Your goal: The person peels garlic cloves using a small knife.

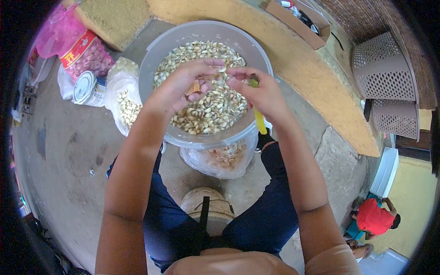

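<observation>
A large grey tub (151,107) holds many pale garlic cloves (208,112). Over it, my left hand (190,82) has its fingers closed near a small pale clove (222,70), with an orange-brown piece (193,88) lying against its lower fingers. My right hand (259,89) meets it from the other side, its thumb and index finger at the clove. A yellow-green handle (260,120) sticks out below my right hand, held in its curled fingers. The blade, if any, is hidden.
Left of the tub are a bag of peeled cloves (127,107), a can (87,88) and a pink bag (89,55). A bag of skins (224,160) sits below. A person in red (373,216) is at lower right.
</observation>
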Motion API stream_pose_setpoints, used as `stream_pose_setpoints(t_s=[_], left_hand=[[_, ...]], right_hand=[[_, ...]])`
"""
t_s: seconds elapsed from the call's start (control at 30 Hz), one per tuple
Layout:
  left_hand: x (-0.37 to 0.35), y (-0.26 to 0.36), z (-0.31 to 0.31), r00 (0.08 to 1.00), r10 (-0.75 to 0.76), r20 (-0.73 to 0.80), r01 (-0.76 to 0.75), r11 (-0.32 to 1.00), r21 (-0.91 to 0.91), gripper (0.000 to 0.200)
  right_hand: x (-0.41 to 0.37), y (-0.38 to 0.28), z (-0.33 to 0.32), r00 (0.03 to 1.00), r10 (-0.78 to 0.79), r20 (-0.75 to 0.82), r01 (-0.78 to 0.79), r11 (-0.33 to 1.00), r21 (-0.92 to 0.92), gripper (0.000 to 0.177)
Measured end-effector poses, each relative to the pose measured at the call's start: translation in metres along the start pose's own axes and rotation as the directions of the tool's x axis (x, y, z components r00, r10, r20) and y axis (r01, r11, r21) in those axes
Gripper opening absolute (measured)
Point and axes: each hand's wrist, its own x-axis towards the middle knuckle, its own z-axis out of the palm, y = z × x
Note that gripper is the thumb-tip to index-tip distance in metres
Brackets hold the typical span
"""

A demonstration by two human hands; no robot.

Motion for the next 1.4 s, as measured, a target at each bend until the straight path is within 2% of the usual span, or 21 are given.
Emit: stream_pose_setpoints(t_s=[0.1,0.2,0.3,0.4,0.5,0.53,0.6,0.7,0.8,0.9,1.0,1.1,1.2,1.3,1.4], left_hand=[[0.0,-0.002,0.002,1.0,0.008,0.026,-0.01,0.997,0.073,0.034],[0.004,-0.007,-0.001,0.997,0.012,0.08,-0.019,0.996,0.089,0.029],[-0.001,-0.005,0.005,1.0,0.023,-0.012,-0.022,0.997,0.077,0.028],[-0.004,-0.003,0.006,0.998,0.058,-0.011,-0.057,0.997,0.044,0.028],[-0.002,0.001,-0.003,0.999,0.002,0.05,-0.011,0.985,0.17,0.03],[-0.002,0.0,-0.002,0.998,0.057,0.041,-0.063,0.981,0.183,0.032],[0.0,-0.004,0.001,0.986,0.166,0.025,-0.167,0.963,0.21,0.035],[0.001,-0.005,0.005,0.975,0.223,0.015,-0.22,0.944,0.246,0.036],[0.002,-0.007,0.001,0.976,0.215,0.02,-0.211,0.929,0.304,0.035],[0.001,-0.007,0.003,0.97,0.243,0.03,-0.238,0.911,0.336,0.034],[0.004,-0.009,0.003,0.938,0.347,0.031,-0.341,0.898,0.278,0.032],[0.002,-0.008,0.006,0.938,0.347,0.024,-0.343,0.912,0.223,0.031],[0.005,-0.01,0.001,0.942,0.334,0.043,-0.329,0.887,0.323,0.031],[0.0,-0.005,0.004,0.963,0.269,0.024,-0.263,0.913,0.311,0.03],[0.002,-0.006,0.002,0.962,0.27,0.044,-0.27,0.915,0.299,0.028]], right_hand=[[0.001,0.001,0.007,0.989,-0.145,0.001,0.145,0.989,0.034,0.033],[0.007,0.013,0.013,0.957,-0.288,-0.043,0.281,0.951,-0.125,0.031],[0.011,0.015,0.014,0.943,-0.306,-0.133,0.282,0.944,-0.169,0.029],[0.011,0.013,0.009,0.953,-0.232,-0.196,0.214,0.971,-0.105,0.024],[0.01,0.006,0.005,0.986,0.01,-0.165,0.014,0.99,0.144,0.023],[0.01,0.005,0.004,0.99,0.049,-0.133,-0.016,0.97,0.243,0.022],[0.011,0.004,0.003,0.991,0.118,-0.058,-0.082,0.899,0.429,0.019],[0.01,0.004,0.002,0.968,0.111,0.224,-0.242,0.649,0.721,0.017],[0.014,0.011,-0.001,0.921,0.056,0.385,-0.352,0.543,0.763,0.012],[0.014,0.01,-0.002,0.899,0.065,0.433,-0.399,0.528,0.75,0.013],[0.013,0.004,0.001,0.926,0.245,0.287,-0.37,0.746,0.555,0.015],[0.012,0.008,0.006,0.969,0.224,0.102,-0.246,0.865,0.437,0.017],[0.014,0.012,0.003,0.991,0.115,0.073,-0.126,0.977,0.17,0.024],[0.007,-0.005,0.002,0.974,0.171,0.149,-0.193,0.97,0.15,0.028],[0.008,-0.014,-0.008,0.958,0.243,0.154,-0.217,0.962,-0.167,0.038]])
